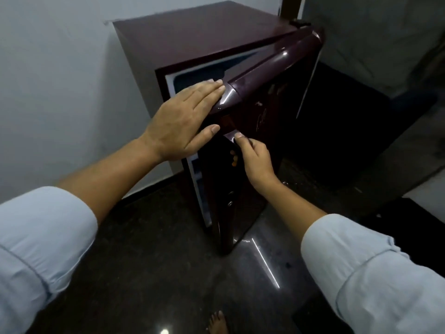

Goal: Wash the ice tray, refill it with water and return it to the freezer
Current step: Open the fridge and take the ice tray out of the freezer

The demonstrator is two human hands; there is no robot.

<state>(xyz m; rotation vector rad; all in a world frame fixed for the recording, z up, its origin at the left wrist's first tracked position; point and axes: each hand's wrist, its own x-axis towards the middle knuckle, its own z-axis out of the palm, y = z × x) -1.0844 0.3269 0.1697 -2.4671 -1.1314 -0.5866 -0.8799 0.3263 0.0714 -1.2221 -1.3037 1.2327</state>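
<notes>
left hand [179,116] flat on fridge door [272,68] top; right hand [252,156] grips handle [231,138].

Dim, soft focus; floor [144,261] glare (edges warped).

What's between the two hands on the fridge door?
Head view: only the bare dark front of the fridge door, between the left hand flat on its top edge and the right hand gripping the handle.
</notes>
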